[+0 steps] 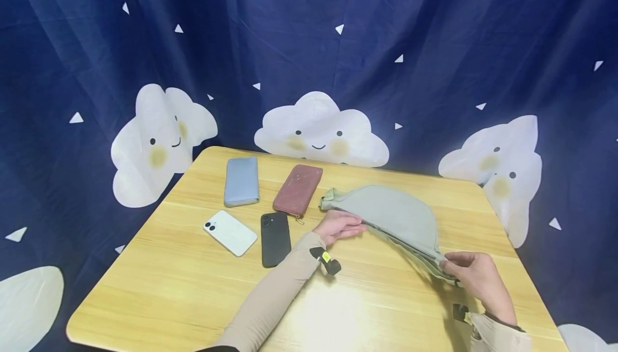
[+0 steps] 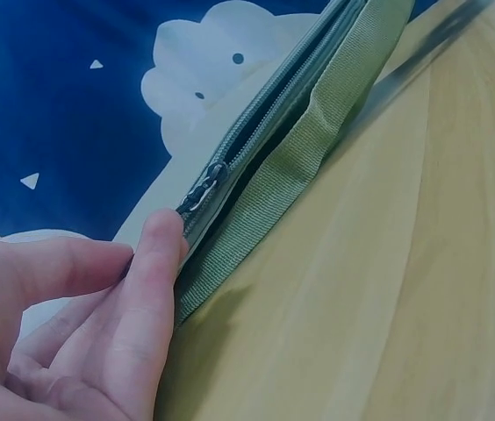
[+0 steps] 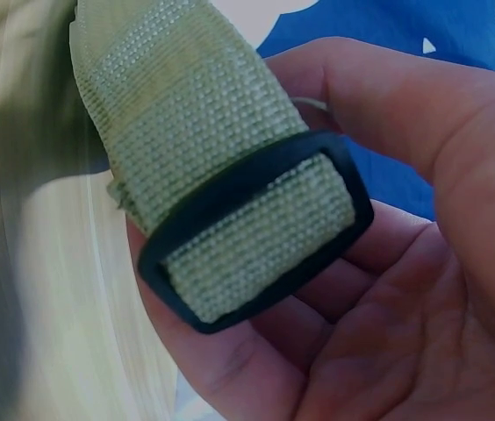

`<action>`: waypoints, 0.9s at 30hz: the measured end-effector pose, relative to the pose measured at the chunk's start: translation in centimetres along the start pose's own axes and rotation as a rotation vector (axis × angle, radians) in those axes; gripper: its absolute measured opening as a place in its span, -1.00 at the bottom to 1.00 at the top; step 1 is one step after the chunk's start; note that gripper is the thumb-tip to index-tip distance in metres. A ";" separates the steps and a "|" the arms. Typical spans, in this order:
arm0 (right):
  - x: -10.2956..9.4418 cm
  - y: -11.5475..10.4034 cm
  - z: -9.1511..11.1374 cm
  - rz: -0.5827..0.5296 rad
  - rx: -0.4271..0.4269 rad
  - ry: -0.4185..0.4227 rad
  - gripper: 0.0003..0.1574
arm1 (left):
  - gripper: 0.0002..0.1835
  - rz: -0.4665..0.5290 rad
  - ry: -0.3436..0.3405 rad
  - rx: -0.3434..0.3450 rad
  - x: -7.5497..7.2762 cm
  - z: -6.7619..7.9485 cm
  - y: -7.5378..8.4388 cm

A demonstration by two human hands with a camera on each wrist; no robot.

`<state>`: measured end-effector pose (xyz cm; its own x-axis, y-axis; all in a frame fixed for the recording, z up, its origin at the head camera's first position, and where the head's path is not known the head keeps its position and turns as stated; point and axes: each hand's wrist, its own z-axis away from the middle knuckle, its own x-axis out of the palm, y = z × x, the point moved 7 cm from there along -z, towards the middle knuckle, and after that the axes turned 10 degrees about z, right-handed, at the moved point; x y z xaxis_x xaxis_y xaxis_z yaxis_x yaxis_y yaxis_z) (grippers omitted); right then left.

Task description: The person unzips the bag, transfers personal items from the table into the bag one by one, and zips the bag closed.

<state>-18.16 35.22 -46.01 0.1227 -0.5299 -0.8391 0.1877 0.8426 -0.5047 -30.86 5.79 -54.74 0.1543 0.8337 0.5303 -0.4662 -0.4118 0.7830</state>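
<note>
A pale green waist bag (image 1: 398, 215) stands tilted on the right half of the table. With thumb and fingers, my left hand (image 1: 340, 226) pinches its lower edge close to the left end. The left wrist view shows a dark zipper pull (image 2: 205, 186) just beyond the fingertips, and the zipper's two rows of teeth lie apart. My right hand (image 1: 480, 279) grips the bag's right end. In the right wrist view, its fingers curl around the webbing strap (image 3: 199, 110), which runs through a black slider buckle (image 3: 230, 197).
A blue wallet (image 1: 241, 181) and a dark red wallet (image 1: 298, 188) lie toward the back left. In front of them are a white phone (image 1: 232, 233) and a black phone (image 1: 276, 239), the latter beside my left forearm. A blue cloud-patterned curtain (image 1: 299, 35) hangs behind the wooden table (image 1: 159, 287).
</note>
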 end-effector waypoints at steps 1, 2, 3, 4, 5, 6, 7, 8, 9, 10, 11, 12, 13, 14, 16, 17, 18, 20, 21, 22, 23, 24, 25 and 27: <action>0.0 0.0 0.0 -0.003 0.001 -0.001 -0.36 | -0.70 -0.001 0.001 0.001 0.0 0.0 0.0; 0.0 0.0 0.0 -0.003 0.000 -0.001 -0.36 | -0.70 -0.002 0.002 0.002 0.0 0.0 0.1; -0.1 0.0 0.0 -0.005 0.001 -0.001 -0.36 | -0.70 -0.002 0.002 0.003 0.0 0.0 0.1; -0.1 -0.1 0.0 -0.004 0.001 0.000 -0.36 | -0.71 -0.002 0.002 0.003 0.0 0.0 0.1; -0.1 -0.1 0.1 -0.002 0.001 0.001 -0.36 | -0.71 -0.004 0.002 0.003 0.0 0.0 0.1; -0.1 -0.1 0.1 -0.003 0.001 -0.001 -0.36 | -0.71 -0.004 0.002 0.003 0.0 0.0 0.1; -0.1 -0.1 0.1 -0.002 0.001 -0.001 -0.36 | -0.71 -0.005 0.001 0.004 0.0 0.0 0.2; -0.1 0.0 0.1 -0.001 0.002 -0.002 -0.36 | -0.71 -0.001 0.002 0.002 0.0 0.0 0.1; 0.0 0.0 0.1 -0.003 0.004 -0.003 -0.36 | -0.71 -0.003 0.000 0.004 0.0 0.0 0.1; 0.0 0.0 0.1 -0.005 0.005 -0.006 -0.36 | -0.71 -0.004 -0.001 0.003 -0.1 0.0 0.1; 0.0 0.0 0.1 -0.005 0.006 -0.006 -0.36 | -0.71 -0.008 -0.003 0.004 0.0 -0.1 0.2; 0.0 0.1 0.1 -0.007 0.007 -0.008 -0.35 | -0.71 -0.009 -0.004 0.005 -0.1 -0.1 0.2; 0.0 0.1 0.0 -0.006 0.006 -0.007 -0.35 | -0.71 -0.010 -0.005 0.005 -0.1 -0.1 0.2; 0.0 0.1 0.0 -0.005 0.006 -0.007 -0.35 | -0.71 -0.010 -0.004 0.004 -0.1 -0.1 0.3; 0.0 0.1 0.0 -0.002 0.007 -0.005 -0.34 | -0.71 -0.013 0.002 0.003 -0.3 -0.1 0.4; -0.1 0.1 0.0 0.001 0.007 -0.005 -0.34 | -0.71 -0.013 0.006 0.003 -0.3 -0.1 0.4; -0.1 0.1 0.0 0.007 0.004 -0.004 -0.35 | -0.71 -0.008 0.011 0.001 -0.4 -0.1 0.5; -0.2 0.0 0.0 0.014 -0.003 -0.006 -0.36 | -0.71 -0.007 0.018 0.003 -0.5 -0.1 0.6; -0.2 0.0 0.0 0.018 -0.003 -0.005 -0.36 | -0.71 -0.006 0.020 0.003 -0.6 -0.1 0.7; -0.2 0.0 -0.1 0.023 -0.005 -0.006 -0.37 | -0.71 -0.002 0.021 0.003 -0.6 -0.1 0.7; -0.2 0.0 -0.1 0.028 -0.007 -0.005 -0.38 | -0.71 -0.001 0.021 0.005 -0.6 -0.1 0.7; -0.2 0.0 -0.1 0.030 -0.013 -0.004 -0.38 | -0.71 -0.004 0.020 0.008 -0.6 -0.1 0.8; -0.2 0.0 -0.1 0.029 -0.012 -0.005 -0.39 | -0.71 -0.005 0.020 0.008 -0.6 -0.1 0.8; -0.1 0.1 -0.1 0.025 -0.010 -0.005 -0.39 | -0.70 -0.005 0.020 0.008 -0.6 -0.1 0.9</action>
<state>-18.30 35.34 -45.97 0.1319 -0.5088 -0.8507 0.1749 0.8567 -0.4852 -31.44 4.94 -54.43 0.1388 0.8428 0.5200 -0.4581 -0.4109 0.7882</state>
